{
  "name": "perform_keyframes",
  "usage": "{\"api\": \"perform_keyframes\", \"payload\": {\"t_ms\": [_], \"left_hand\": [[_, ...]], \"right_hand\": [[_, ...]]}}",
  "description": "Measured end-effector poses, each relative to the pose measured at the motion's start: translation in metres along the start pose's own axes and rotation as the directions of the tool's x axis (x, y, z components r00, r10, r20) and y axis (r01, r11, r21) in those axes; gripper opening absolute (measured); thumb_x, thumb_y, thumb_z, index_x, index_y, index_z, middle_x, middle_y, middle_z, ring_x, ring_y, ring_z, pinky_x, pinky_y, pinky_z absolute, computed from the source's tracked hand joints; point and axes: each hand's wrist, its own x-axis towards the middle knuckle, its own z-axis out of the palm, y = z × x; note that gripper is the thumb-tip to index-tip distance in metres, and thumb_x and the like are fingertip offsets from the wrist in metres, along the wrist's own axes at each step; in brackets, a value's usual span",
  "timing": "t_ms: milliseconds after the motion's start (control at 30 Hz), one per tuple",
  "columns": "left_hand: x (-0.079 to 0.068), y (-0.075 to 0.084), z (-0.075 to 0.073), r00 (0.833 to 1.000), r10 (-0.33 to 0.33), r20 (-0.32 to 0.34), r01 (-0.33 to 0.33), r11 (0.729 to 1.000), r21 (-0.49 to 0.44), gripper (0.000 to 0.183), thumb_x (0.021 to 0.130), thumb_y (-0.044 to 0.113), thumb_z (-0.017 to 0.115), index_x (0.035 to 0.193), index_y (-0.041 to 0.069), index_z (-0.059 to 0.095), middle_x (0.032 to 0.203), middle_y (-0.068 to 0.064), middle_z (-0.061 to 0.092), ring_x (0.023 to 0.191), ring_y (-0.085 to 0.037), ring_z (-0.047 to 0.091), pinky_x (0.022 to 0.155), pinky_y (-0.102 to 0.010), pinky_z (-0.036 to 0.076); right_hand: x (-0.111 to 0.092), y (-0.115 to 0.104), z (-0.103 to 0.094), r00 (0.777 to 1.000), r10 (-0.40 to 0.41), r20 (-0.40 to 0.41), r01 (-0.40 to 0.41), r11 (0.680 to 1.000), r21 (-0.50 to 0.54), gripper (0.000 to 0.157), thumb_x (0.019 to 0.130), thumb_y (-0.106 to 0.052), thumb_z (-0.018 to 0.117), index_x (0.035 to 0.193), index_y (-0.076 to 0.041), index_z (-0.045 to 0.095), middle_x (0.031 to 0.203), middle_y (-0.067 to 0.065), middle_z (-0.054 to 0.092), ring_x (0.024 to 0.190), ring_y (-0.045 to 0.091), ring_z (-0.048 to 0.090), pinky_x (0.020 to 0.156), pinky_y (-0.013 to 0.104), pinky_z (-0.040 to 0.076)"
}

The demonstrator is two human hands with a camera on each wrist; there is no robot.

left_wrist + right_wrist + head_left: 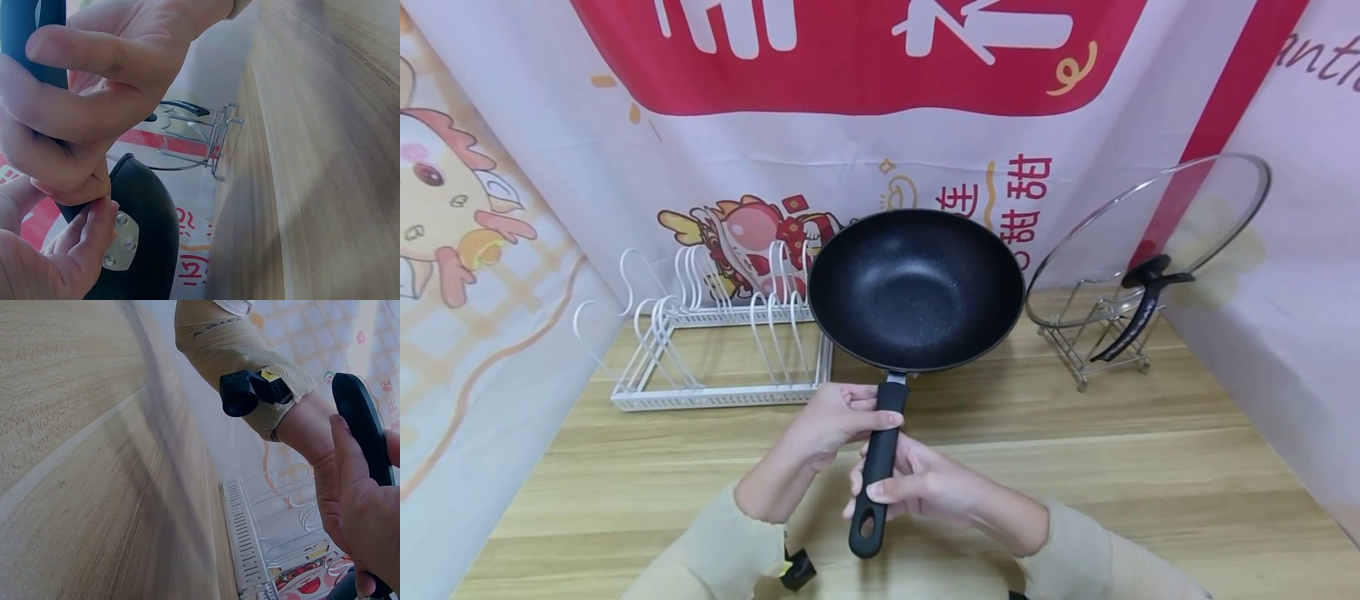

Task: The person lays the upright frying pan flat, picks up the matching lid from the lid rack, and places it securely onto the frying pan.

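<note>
Black pan (917, 300), seemingly raised above the middle of a wooden surface (1075, 467), its hollow tipped toward the viewer and its handle (883, 450) pointing to six o'clock. The left hand (850, 421) pinches the handle close to the pan, thumb on top; the right hand (925, 483) curls round it farther down. The pan's weight probably sits beyond both grips, so a loosened hold could let it twist or dip. A swing toward nine o'clock might knock the white rack (722, 397), which the rim partly covers from this angle; whether they touch cannot be told. At three o'clock, a glass lid (1150, 221) stands tilted in a wire stand (1067, 357), seemingly near the rim, where a bump might topple it. A printed cloth (760, 142) at twelve o'clock limits room behind.
</note>
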Motion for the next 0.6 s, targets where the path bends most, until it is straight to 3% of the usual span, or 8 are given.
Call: {"api": "perform_keyframes", "payload": {"t_ms": [600], "left_hand": [[0.0033,-0.0072,-0.0017,0.999,-0.036,-0.002,0.036,0.999,0.007,0.039,0.087,-0.003,0.074,0.121,-0.019,0.064,0.100,-0.019,0.076,0.086,-0.014,0.072,0.081,-0.030,0.060]], "right_hand": [[-0.0002,0.0047,-0.0036,0.999,0.034,-0.014,-0.034,0.999,0.004,0.052,0.101,-0.002,0.055,0.142,-0.003,0.023,0.109,0.002,0.063,0.108,0.019,0.069,0.089,0.035,0.058]]}}
